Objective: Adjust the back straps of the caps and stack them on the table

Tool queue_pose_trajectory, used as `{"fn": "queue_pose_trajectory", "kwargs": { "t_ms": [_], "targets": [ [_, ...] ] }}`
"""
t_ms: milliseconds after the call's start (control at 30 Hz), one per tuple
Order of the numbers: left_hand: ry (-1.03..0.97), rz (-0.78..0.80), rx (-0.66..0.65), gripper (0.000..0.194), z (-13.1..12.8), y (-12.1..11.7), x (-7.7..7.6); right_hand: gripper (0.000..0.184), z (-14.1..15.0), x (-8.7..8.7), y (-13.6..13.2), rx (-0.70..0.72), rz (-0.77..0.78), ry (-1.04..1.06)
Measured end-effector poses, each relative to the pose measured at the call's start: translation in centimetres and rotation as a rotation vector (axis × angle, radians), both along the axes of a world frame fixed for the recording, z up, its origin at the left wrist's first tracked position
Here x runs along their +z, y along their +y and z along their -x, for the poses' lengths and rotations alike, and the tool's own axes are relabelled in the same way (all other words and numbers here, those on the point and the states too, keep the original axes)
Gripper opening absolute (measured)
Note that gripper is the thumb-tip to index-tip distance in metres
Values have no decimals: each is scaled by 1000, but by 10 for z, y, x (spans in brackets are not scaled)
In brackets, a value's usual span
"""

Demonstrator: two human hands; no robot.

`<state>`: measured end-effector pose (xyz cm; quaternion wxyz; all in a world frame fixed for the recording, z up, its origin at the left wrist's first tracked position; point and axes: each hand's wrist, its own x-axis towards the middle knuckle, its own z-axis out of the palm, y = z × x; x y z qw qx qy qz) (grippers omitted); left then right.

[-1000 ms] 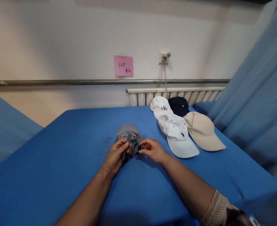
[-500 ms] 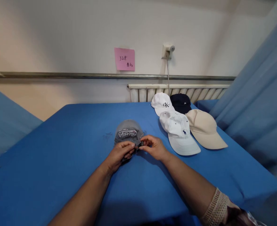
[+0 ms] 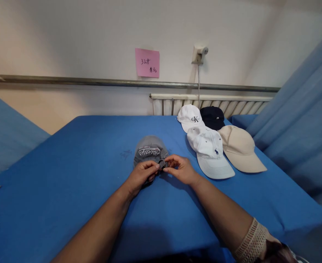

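A grey baseball cap (image 3: 150,140) with white lettering lies on the blue-covered table (image 3: 76,182) in front of me. Its dark strap (image 3: 162,163) forms a small loop between my two hands. My left hand (image 3: 141,176) is closed, thumb and fingers pinching the strap's left side at the cap's near edge. From the right, my right hand (image 3: 181,169) pinches the other side of the strap near its small dark buckle end. Part of the cap's near side is hidden behind my left hand.
To the right sit a white cap (image 3: 190,116), a navy cap (image 3: 212,117), a pale cap with a small horse logo (image 3: 210,153) and a beige cap (image 3: 240,146). Blue curtains (image 3: 300,109) hang at the sides. A radiator (image 3: 169,106) stands behind the table.
The strap now shows as an open loop between my fingertips, where before it was bunched and mostly covered. The view has tilted slightly; the other caps lie as before.
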<state>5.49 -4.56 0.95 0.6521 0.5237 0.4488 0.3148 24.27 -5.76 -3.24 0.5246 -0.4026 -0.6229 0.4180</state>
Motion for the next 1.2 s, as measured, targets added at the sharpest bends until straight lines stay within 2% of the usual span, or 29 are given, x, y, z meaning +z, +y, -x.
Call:
{"fn": "queue_pose_trajectory", "kwargs": {
  "t_ms": [267,600,800,1000,1200],
  "targets": [
    [12,-39,58,31,0,1,-2,26,-2,3,0,-18,-37,-17],
    [33,-44,-3,32,3,3,-8,27,-3,3,0,43,-38,-55],
    [66,-55,-55,34,5,6,-12,27,-5,2,0,33,-66,-90],
    [87,-79,-78,34,4,6,-9,28,-6,3,-1,69,-47,-98],
    [82,-101,-44,35,2,3,-5,26,-5,3,-1,92,-44,-130]
  ]
}}
